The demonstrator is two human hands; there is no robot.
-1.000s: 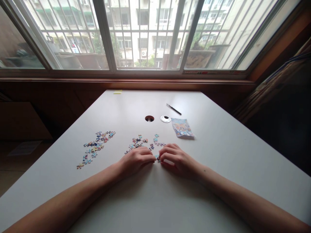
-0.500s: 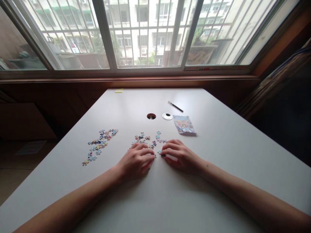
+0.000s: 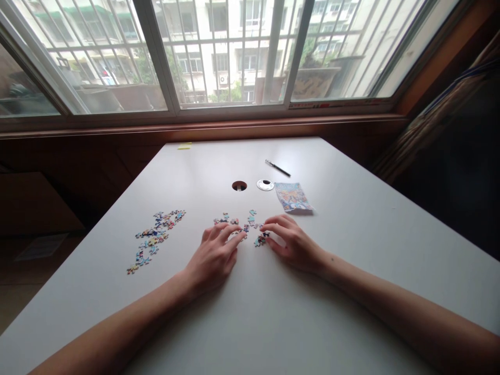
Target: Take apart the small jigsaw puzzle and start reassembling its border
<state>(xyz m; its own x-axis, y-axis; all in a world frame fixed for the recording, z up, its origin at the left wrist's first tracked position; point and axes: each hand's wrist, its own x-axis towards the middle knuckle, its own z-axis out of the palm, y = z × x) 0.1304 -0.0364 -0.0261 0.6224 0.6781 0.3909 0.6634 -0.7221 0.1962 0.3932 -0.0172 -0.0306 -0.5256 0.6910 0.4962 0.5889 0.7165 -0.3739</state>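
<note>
The barred window (image 3: 219,52) fills the far side of your view, and below it the white tabletop (image 3: 351,250) runs from the sill towards you. Both your forearms lie on it, angled inward.

Your left hand (image 3: 213,255) rests palm down with its fingers (image 3: 230,235) spread and released, gripping nothing; the tips reach the near edge of the middle scatter of puzzle pieces (image 3: 234,225). Your right hand (image 3: 292,242) sits just beside it. Its fingers (image 3: 275,227) are curled, their tips against the small joined cluster (image 3: 260,240). Whether they pinch the cluster or only touch it, you cannot tell from here. The cluster lies flat on the tabletop between your two hands, at the near right edge of the middle scatter.

Well apart to your left lies a longer spread of loose pieces (image 3: 154,237), trailing diagonally. Beyond your right hand lies a printed picture sheet (image 3: 291,196), flat and slightly skewed. Farther back a dark pen (image 3: 277,167) lies at a slant. Between the sheet and the middle scatter sit a round cable hole (image 3: 239,185) and, just beside it, its white ring cap (image 3: 265,184). A small yellow note (image 3: 184,146) lies at the far left edge.
</note>
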